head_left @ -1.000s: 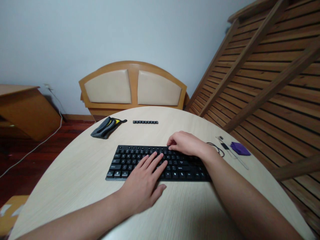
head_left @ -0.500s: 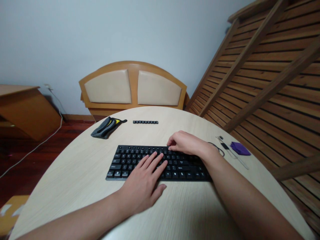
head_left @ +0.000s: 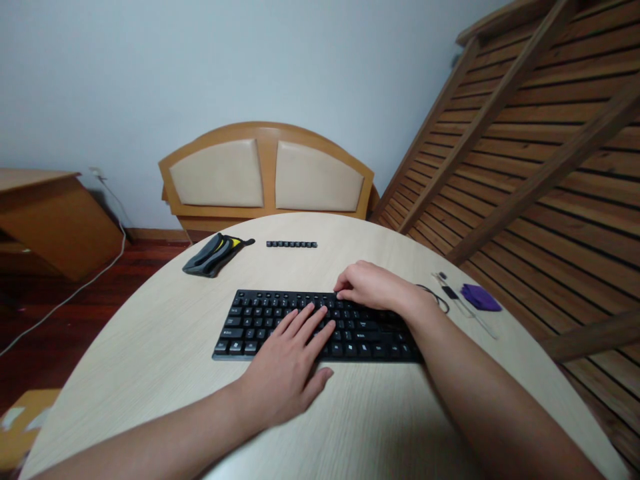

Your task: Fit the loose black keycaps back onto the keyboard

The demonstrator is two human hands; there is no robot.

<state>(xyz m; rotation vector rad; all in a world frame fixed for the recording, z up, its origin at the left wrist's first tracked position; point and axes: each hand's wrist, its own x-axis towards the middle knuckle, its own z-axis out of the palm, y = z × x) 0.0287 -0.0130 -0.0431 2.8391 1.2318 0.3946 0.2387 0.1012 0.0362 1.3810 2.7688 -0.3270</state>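
A black keyboard [head_left: 235, 333] lies flat on the pale round table [head_left: 165, 373]. Across its middle keys rests my left hand [head_left: 287, 367], open, with the fingers spread and the thumb off the front edge. My right hand [head_left: 367, 285] is over the top row, right of the middle, its thumb and fingertips pinched together at the keyboard's back edge. Whatever sits between those fingertips is too small or hidden to make out. My right wrist and forearm cover much of the keyboard's right end. Beyond the keyboard, a line of small black keycaps [head_left: 291, 245] stands on the table.
A grey, black and yellow folded cloth item [head_left: 213, 257] lies at the back left. To the right are a purple cloth [head_left: 481, 298], a thin wire tool with a black grip [head_left: 450, 292] and a black cable [head_left: 440, 297]. A wooden headboard [head_left: 270, 167] stands behind the table.
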